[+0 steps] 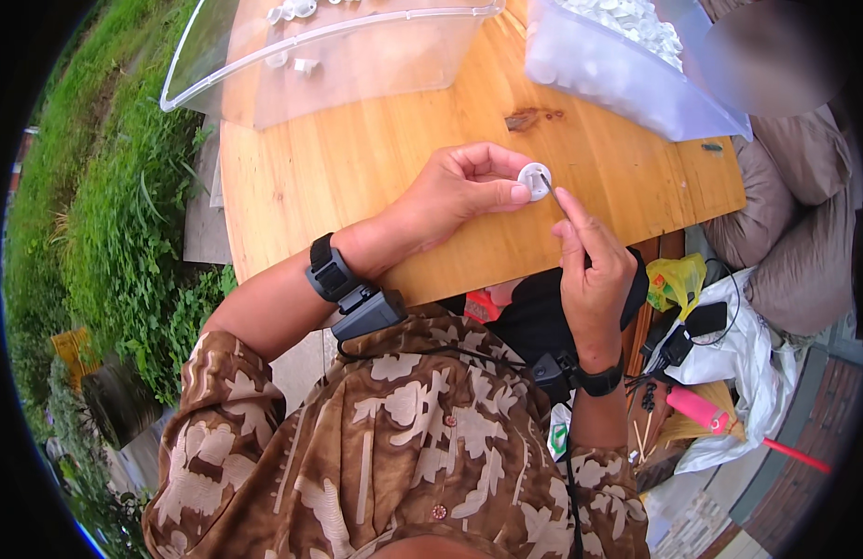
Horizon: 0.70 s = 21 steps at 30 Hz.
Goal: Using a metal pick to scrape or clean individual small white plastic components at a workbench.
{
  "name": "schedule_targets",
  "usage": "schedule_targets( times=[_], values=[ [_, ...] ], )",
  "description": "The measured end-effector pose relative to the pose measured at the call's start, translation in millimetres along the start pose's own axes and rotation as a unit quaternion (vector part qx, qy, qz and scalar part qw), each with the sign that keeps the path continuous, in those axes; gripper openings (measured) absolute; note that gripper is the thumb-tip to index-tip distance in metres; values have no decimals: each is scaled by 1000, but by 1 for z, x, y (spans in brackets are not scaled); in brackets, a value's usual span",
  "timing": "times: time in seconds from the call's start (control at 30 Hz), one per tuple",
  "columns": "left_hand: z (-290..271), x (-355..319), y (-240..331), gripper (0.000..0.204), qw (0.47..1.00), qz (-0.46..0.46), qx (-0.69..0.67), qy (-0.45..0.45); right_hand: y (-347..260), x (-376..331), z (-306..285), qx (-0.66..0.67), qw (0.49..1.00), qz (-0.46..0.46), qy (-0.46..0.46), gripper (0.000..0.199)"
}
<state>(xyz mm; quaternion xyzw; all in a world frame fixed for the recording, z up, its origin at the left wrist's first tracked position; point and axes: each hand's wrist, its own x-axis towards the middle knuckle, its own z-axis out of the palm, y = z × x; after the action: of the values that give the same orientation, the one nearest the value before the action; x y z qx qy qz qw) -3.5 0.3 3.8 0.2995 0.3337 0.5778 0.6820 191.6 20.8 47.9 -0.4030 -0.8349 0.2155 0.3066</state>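
Note:
Over the wooden table, my left hand [464, 182] pinches a small round white plastic piece [536, 174] between thumb and fingers, its hollow side facing up. My right hand [592, 256] is closed around a thin dark tool [549, 184], whose tip reaches into the white piece. Most of the tool's handle is hidden by my fingers, so its exact kind does not show.
On the wooden table [320, 196] stand a clear bin [357, 79] with a few white pieces at far left and another clear bin [627, 98] heaped with white pieces at far right. A person in grey trousers [786, 224] sits at right, near bags and a pink bottle [697, 410].

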Motion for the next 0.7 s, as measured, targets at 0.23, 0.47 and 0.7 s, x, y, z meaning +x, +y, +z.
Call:
schedule_targets(
  times=[0.23,0.47,0.7],
  values=[
    [1,0,-1,26,1000,9,0,-3,-2,0,3,-7,1000,-16,11,36],
    [-1,1,-3,24,1000,20,-3,-7,-2,-2,4,15,1000,17,0,36],
    [0,1,-3,23,1000,24,2,-8,-3,-2,6,22,1000,17,6,36]
  ],
)
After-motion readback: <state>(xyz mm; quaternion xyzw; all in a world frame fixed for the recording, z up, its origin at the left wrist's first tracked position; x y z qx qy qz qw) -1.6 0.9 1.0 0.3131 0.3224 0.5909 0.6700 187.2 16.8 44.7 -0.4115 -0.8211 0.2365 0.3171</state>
